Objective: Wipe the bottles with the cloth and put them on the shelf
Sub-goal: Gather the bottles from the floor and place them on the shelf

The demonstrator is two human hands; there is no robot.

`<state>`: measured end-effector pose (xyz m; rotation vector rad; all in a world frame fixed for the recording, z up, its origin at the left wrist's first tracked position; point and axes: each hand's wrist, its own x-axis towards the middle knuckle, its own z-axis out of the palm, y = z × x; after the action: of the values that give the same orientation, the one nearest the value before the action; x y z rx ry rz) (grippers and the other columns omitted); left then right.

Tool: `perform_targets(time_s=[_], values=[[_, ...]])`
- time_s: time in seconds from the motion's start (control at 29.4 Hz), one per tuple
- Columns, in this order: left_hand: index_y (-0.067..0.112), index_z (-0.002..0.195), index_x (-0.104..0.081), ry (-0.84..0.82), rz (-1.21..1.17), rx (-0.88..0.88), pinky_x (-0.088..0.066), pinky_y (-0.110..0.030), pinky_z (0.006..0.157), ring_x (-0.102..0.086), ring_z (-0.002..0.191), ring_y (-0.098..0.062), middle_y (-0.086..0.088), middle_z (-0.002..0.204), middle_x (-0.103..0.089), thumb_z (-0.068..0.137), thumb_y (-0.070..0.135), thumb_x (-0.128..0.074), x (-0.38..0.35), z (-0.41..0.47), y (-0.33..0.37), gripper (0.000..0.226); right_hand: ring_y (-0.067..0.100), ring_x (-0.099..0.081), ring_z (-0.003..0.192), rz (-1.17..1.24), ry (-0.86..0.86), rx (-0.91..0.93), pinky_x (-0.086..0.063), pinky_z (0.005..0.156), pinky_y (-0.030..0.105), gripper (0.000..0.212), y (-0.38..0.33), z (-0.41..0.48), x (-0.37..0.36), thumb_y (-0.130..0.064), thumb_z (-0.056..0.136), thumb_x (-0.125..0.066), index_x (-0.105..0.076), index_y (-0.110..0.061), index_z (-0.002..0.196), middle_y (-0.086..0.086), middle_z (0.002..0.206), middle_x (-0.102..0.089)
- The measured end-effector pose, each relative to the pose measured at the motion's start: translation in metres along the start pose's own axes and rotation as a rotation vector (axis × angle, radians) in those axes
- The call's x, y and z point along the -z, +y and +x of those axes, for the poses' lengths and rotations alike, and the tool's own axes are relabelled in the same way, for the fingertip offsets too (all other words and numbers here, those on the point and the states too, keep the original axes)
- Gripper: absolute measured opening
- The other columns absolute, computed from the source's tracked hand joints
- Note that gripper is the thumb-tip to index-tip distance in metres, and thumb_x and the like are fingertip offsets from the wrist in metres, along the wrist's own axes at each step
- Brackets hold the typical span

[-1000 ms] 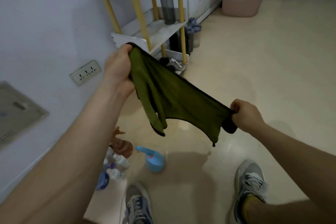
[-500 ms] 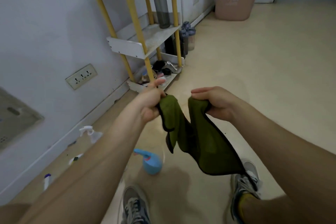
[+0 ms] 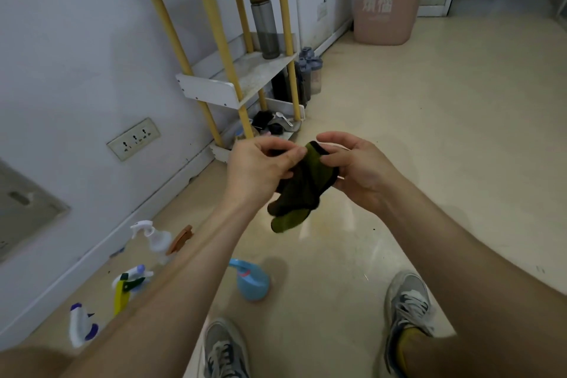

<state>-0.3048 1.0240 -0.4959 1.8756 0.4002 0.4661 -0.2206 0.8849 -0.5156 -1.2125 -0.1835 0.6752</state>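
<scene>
I have the green cloth [image 3: 302,186] bunched at centre frame, my left hand [image 3: 257,169] and right hand [image 3: 356,172] both pinching it closed. It looks soft, limp and light, so I judge it best gripped as a folded pad. The spray bottles lie on the floor at lower left: a clear one [image 3: 155,239], a yellow one [image 3: 127,285], a white one [image 3: 80,324], and a blue one [image 3: 251,282] near my feet. Smooth plastic, probably slippery; I'd take each by the neck. The shelf [image 3: 211,92], white boards on yellow posts, stands upper centre.
</scene>
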Motion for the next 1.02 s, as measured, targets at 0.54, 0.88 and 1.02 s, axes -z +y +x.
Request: perform_targets(time_s=[0.54,0.88,1.02], values=[[0.029,0.119,-0.064,-0.580,0.055,0.348,-0.048,-0.023,0.061,-0.057,0.063,-0.008,0.004,0.074,-0.062,0.088,0.014,-0.068,0.051,-0.029,-0.003,0.035,0.022,-0.072,0.085,-0.323,-0.209,0.141,-0.057,0.070,0.029,0.040,-0.060,-0.020,-0.013,0.017,0.084,-0.057,-0.071,-0.013,0.105,0.010,0.091,-0.074],[0.041,0.120,-0.055,-0.467,0.738,0.251,-0.049,-0.019,0.065,-0.061,0.076,-0.003,0.012,0.085,-0.063,0.090,0.039,-0.067,0.098,-0.027,-0.035,0.032,0.005,-0.068,0.088,-0.842,-0.151,0.283,-0.054,0.070,0.010,0.043,-0.121,-0.034,-0.023,0.015,0.085,-0.061,-0.067,-0.012,0.118,0.005,0.102,-0.073],[0.032,0.117,-0.067,-0.035,1.042,0.098,-0.050,-0.027,0.072,-0.061,0.082,-0.008,0.010,0.097,-0.071,0.092,0.048,-0.059,0.146,-0.007,-0.017,0.031,0.010,-0.065,0.099,-1.071,-0.014,0.304,-0.050,0.083,0.013,0.035,-0.113,-0.022,-0.020,0.005,0.087,-0.067,-0.068,-0.012,0.118,-0.003,0.099,-0.066]])
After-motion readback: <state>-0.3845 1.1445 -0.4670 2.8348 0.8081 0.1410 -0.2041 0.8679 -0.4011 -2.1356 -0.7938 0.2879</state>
